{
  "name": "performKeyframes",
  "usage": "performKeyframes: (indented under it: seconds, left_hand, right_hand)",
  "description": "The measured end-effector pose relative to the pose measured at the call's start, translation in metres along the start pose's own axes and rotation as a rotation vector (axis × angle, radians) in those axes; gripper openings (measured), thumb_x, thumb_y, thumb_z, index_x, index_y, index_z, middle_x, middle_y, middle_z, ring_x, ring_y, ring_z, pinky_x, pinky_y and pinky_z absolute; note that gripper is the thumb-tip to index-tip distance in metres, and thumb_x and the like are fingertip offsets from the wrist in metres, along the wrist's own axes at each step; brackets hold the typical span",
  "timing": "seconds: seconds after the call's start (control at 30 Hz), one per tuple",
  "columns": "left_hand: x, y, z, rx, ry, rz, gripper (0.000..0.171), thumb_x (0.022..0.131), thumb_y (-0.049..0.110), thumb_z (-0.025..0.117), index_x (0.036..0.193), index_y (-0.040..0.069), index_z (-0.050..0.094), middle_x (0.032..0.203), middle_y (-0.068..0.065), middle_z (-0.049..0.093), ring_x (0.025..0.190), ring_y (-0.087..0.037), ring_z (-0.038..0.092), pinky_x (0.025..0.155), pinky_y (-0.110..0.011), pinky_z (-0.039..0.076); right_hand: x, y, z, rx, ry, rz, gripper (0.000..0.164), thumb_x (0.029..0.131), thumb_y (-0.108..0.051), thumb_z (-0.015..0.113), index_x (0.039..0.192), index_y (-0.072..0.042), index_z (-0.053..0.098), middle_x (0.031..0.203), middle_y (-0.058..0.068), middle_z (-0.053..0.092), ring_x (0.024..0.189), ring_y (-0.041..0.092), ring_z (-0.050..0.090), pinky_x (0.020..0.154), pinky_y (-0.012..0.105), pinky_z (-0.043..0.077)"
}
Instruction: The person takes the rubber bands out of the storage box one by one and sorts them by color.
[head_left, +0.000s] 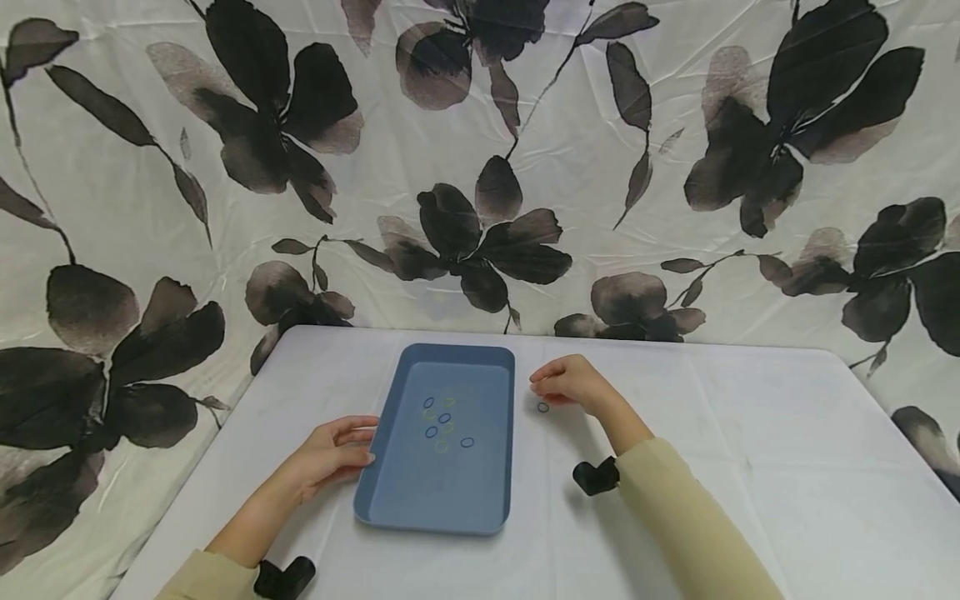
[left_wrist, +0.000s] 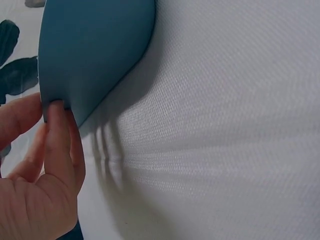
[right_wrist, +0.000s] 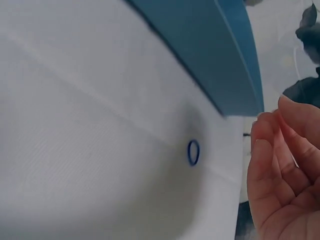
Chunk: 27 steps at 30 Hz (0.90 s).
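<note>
A blue tray (head_left: 435, 492) lies on the table with several thin dark-blue loops (head_left: 467, 442) and yellow-green loops (head_left: 442, 447) on its floor; they resemble small rubber bands. At the tray's left rim, my left hand (head_left: 330, 454) pinches the edge between thumb and fingers, closely seen in the left wrist view (left_wrist: 45, 170). Just right of the tray, my right hand (head_left: 577, 383) hovers over the table, fingers loosely bent with the tips close together; no object shows between them. Below it, one blue loop (right_wrist: 193, 152) lies on the white cloth, apart from the fingers.
A white cloth covers the table (head_left: 750, 467). Behind it hangs a white curtain (head_left: 360, 167) with dark flower prints. Black devices (head_left: 596, 476) are strapped near both wrists. The tray's raised wall (right_wrist: 210, 60) stands between the loose loop and the tray floor.
</note>
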<state>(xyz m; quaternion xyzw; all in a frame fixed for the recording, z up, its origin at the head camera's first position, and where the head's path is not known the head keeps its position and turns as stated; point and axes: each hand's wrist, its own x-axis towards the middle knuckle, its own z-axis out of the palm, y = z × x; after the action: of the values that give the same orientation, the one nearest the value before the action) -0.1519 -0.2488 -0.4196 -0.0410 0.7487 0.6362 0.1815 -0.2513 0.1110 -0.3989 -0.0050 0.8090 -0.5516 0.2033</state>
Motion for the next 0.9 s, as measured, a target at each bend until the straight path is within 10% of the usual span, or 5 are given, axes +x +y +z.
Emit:
performKeyframes:
  seconds: [0.9]
  left_hand:
    - [-0.001, -0.001, 0.001, 0.001, 0.001, -0.009, 0.065, 0.081, -0.006, 0.064, 0.138, -0.007, 0.035, 0.133, -0.03, 0.041, 0.098, -0.018, 0.059, 0.074, -0.029, 0.051]
  right_hand:
    - [0.004, -0.033, 0.071, -0.032, -0.126, -0.1, 0.015, 0.074, 0.003, 0.073, 0.088, 0.006, 0.07, 0.075, 0.005, 0.065, 0.063, 0.012, 0.06, 0.064, 0.029, 0.054]
